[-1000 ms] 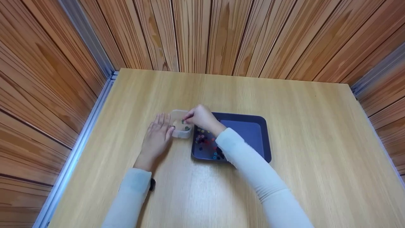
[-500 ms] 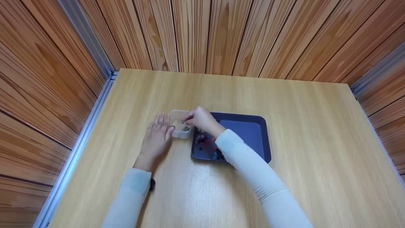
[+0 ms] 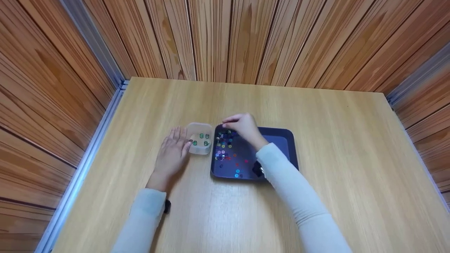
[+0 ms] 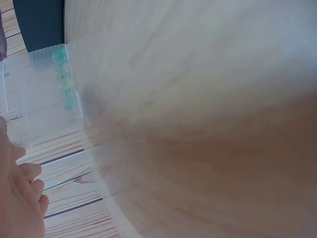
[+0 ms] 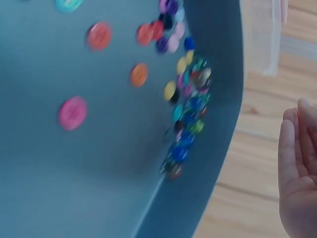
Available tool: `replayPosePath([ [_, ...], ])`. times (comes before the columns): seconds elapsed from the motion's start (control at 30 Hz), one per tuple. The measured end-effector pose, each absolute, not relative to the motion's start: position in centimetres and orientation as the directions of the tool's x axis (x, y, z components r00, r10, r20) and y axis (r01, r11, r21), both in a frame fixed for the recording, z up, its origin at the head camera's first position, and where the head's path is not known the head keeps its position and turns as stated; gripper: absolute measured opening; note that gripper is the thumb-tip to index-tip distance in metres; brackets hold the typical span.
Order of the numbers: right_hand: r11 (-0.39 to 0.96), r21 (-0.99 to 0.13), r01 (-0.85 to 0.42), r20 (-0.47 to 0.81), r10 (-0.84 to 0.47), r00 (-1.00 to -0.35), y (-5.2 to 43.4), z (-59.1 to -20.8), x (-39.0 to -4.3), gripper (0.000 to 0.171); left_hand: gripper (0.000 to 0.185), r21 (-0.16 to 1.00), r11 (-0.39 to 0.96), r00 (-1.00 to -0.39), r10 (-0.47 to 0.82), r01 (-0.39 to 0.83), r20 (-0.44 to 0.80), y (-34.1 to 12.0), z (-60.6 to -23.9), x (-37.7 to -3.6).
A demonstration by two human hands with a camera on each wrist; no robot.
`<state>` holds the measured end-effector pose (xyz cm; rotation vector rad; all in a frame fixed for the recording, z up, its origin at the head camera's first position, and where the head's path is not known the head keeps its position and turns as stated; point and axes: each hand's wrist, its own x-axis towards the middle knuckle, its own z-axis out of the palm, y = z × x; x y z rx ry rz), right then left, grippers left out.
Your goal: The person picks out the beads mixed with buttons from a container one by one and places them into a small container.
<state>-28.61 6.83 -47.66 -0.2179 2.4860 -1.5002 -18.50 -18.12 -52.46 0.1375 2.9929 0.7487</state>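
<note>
My left hand lies with straight fingers beside a clear plastic container, its thumb at the near-left wall. Several green glassy beads are in the container; the left wrist view shows green beads through its wall. My right hand is over the far-left corner of a dark blue tray, fingers extended and close together. Nothing shows between its fingers in the right wrist view. Colourful round buttons are scattered in the tray, and shiny glassy beads gather along its wall.
The container stands close to the tray's left side on a wooden table. Wood-plank walls rise behind and to the sides, with a metal rail along the table's left edge.
My right hand has moved right from over the container to over the tray's far-left corner. The green piece it pinched is out of its fingers, and the container's beads show fully. The left hand stays put.
</note>
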Motion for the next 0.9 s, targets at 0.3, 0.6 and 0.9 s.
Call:
replayPosePath([
  [0.3,0.425,-0.904,0.048,-0.125,-0.155,-0.980,9.9,-48.8,-29.3,0.020,0.065,0.473,0.878,-0.994,0.097,0.067,-0.039,-18.2,-52.5,-18.5],
  [0.6,0.456,-0.888,0.062,-0.140,-0.139,-0.980,11.5,-50.0,-29.2,0.021,0.064,0.471,0.879,-0.994,0.103,0.078,-0.026,-18.1,-52.5,-18.5],
  [0.9,0.488,-0.869,0.087,-0.177,-0.141,-0.974,12.4,-51.0,-29.3,0.021,0.064,0.472,0.878,-0.995,0.102,0.081,-0.018,-18.1,-52.6,-18.5],
])
